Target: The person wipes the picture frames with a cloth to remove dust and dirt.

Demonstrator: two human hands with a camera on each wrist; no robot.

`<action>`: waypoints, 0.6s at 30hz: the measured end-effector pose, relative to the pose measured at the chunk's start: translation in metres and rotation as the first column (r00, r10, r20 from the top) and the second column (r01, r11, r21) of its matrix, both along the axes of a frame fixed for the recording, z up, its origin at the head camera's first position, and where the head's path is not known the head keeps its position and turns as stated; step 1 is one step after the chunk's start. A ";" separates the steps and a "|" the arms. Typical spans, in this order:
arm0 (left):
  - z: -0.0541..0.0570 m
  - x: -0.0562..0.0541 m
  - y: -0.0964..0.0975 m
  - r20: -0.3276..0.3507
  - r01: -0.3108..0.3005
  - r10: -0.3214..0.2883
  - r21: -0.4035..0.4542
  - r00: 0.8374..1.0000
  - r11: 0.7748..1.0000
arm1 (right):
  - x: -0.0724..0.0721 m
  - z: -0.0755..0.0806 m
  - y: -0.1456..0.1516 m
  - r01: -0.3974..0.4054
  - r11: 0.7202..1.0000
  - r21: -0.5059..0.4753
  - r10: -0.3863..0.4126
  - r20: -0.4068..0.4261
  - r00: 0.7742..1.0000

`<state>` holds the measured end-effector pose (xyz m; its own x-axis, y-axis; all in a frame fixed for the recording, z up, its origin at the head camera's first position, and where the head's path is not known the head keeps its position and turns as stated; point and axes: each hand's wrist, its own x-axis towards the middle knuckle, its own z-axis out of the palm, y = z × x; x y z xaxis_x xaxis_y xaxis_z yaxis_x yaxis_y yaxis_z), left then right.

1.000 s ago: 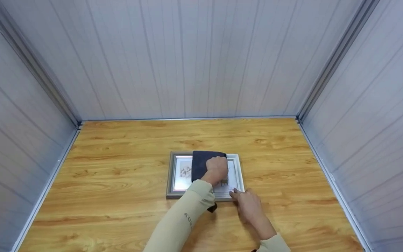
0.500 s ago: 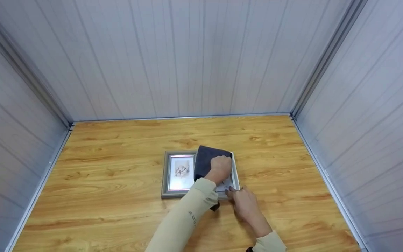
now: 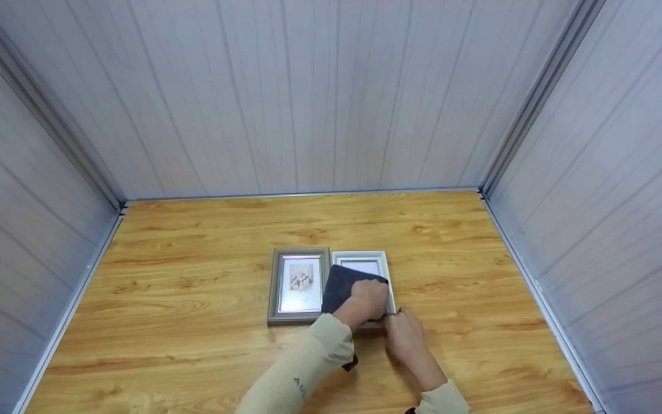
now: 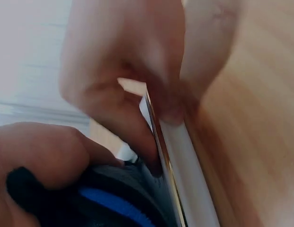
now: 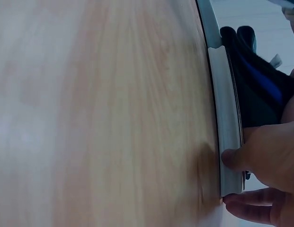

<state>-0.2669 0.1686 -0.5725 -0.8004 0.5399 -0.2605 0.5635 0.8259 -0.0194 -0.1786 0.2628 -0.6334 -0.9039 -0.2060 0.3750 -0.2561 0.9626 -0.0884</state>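
In the head view, my left hand [image 3: 370, 298] grips a folded dark navy cloth [image 3: 339, 286], held against the front of a white photo frame [image 3: 358, 255] lying on the wooden surface. Cloth and hand cover most of that frame's lower half. At its near right corner, my right hand [image 3: 407, 336] pinches the border. The right wrist view shows the right thumb [image 5: 233, 160] against the frame's outer side, with other fingers around the corner. A blue band [image 4: 116, 204] shows on the cloth in the left wrist view. Touching or nearly touching on the left lies a grey-brown photo frame [image 3: 274, 287] with a picture inside.
Pale panelled walls stand at the back [image 3: 308, 103], left [image 3: 26, 230] and right [image 3: 601, 218] of the wood-grain table [image 3: 193, 276]. Metal strips run along the edges where walls and table meet. A dark strap [image 3: 350, 363] shows under the left sleeve.
My left hand has drawn the cloth toward the near edge of the white frame, baring its far part. The right hand stays at the corner. The camera has shifted slightly.
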 end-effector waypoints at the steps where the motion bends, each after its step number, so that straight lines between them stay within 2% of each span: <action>1: 0.001 0.003 0.000 0.002 0.006 -0.006 -0.004 1.000 1.000 | 0.000 0.000 0.000 0.006 1.000 -0.002 -0.006 0.003 1.000; 4: 0.002 0.009 0.000 0.004 0.018 -0.018 -0.011 1.000 1.000 | 0.001 -0.001 -0.001 0.014 1.000 -0.007 -0.014 0.010 1.000; 8: -0.001 0.006 0.001 -0.013 0.020 -0.020 -0.027 1.000 0.999 | 0.002 -0.004 -0.003 0.019 1.000 -0.010 -0.019 -0.004 1.000; 13: -0.006 -0.011 0.003 -0.074 -0.004 0.002 -0.021 0.997 1.000 | 0.001 -0.004 -0.005 0.001 1.000 -0.022 -0.001 -0.029 1.000; 18: -0.010 -0.031 0.002 -0.094 -0.028 0.026 -0.025 0.995 0.999 | 0.001 -0.002 -0.006 -0.028 1.000 -0.006 0.028 0.004 1.000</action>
